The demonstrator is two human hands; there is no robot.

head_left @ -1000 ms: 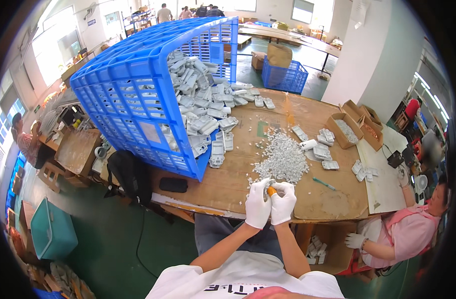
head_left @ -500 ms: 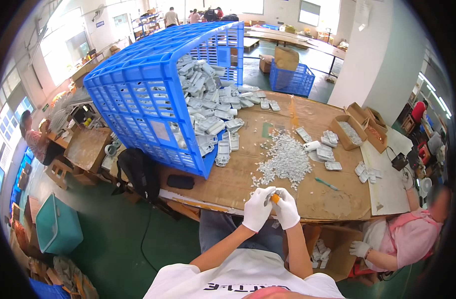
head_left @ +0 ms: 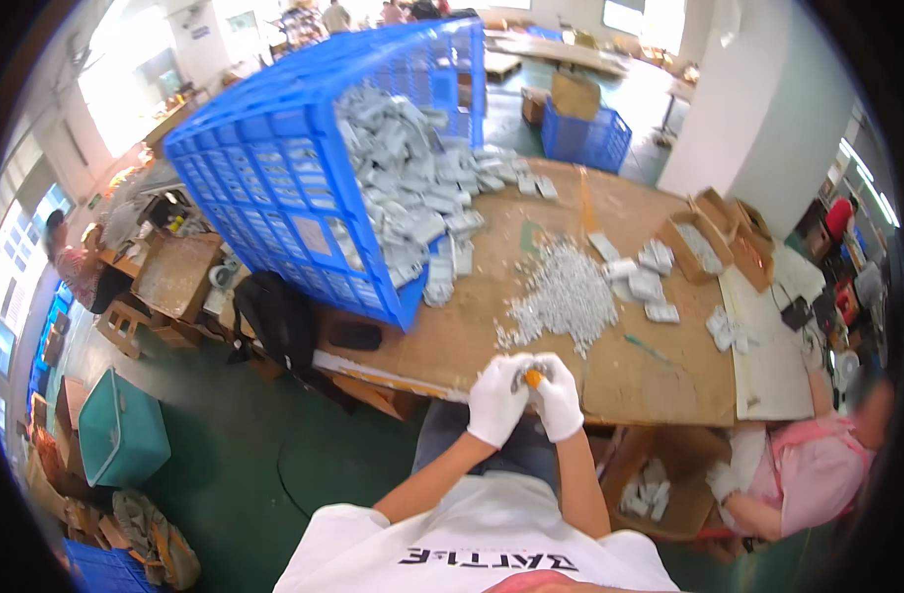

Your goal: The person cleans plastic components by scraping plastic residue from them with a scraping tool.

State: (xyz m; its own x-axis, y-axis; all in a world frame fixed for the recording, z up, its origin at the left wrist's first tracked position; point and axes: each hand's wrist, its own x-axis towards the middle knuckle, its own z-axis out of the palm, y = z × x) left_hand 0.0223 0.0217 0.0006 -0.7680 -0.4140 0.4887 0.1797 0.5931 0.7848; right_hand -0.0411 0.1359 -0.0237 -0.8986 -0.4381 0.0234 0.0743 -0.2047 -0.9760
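Note:
My white-gloved hands meet just past the table's near edge, fingertips close together. My left hand [head_left: 498, 400] is closed around a small grey piece [head_left: 520, 377], mostly hidden by the fingers. In my right hand [head_left: 559, 400] is a small orange object [head_left: 534, 378], pinched against that piece; its kind cannot be made out. Beyond the hands lies a heap of tiny whitish parts [head_left: 563, 296] on the cardboard-covered table [head_left: 462, 361]. Several pale grey plastic housings [head_left: 647, 287] lie right of the heap.
A large blue crate [head_left: 274, 188] lies on its side, spilling grey housings [head_left: 403, 188]. A dark pouch [head_left: 355, 336], a teal pen-like tool [head_left: 647, 348] and small cardboard boxes [head_left: 697, 247] are on the table. At right, a co-worker's gloved hand [head_left: 724, 481] rests by an open carton [head_left: 684, 509].
The whole view has shifted slightly and is blurred. My hands stay together around the grey piece and orange object, which now sit a little differently between the fingers.

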